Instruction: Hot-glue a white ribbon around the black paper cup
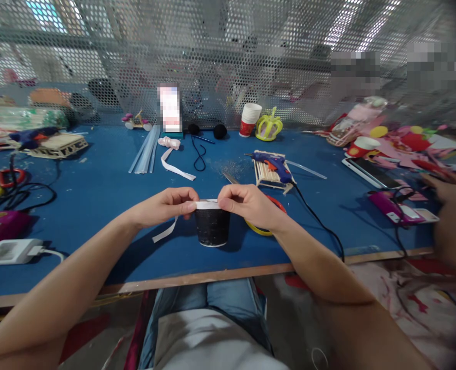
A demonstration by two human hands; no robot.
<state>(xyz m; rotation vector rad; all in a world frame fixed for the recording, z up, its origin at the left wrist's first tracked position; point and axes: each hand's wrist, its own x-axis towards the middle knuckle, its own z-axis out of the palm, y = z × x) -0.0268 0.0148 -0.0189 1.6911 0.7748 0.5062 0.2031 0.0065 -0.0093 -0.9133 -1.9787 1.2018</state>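
A small black cup (213,226), tapering to a pale bottom edge, is held upright above the blue table in front of me. White ribbon (206,205) runs along its rim, and a loose tail hangs down at the left. My left hand (169,204) pinches the ribbon at the rim's left side with thumb and forefinger. On the opposite side, my right hand (247,204) is closed on the ribbon and rim. Scissors with red and yellow handles (259,229) lie partly hidden beneath my right hand and forearm.
A blue glue gun (271,163) rests on a wooden-stick rack, its cable trailing right. Behind are glue sticks (146,150), white-and-red paper cups (250,119) and a yellow-green crown-shaped piece (268,126). Another person's hand (449,192) reaches in at right, near phones (370,172).
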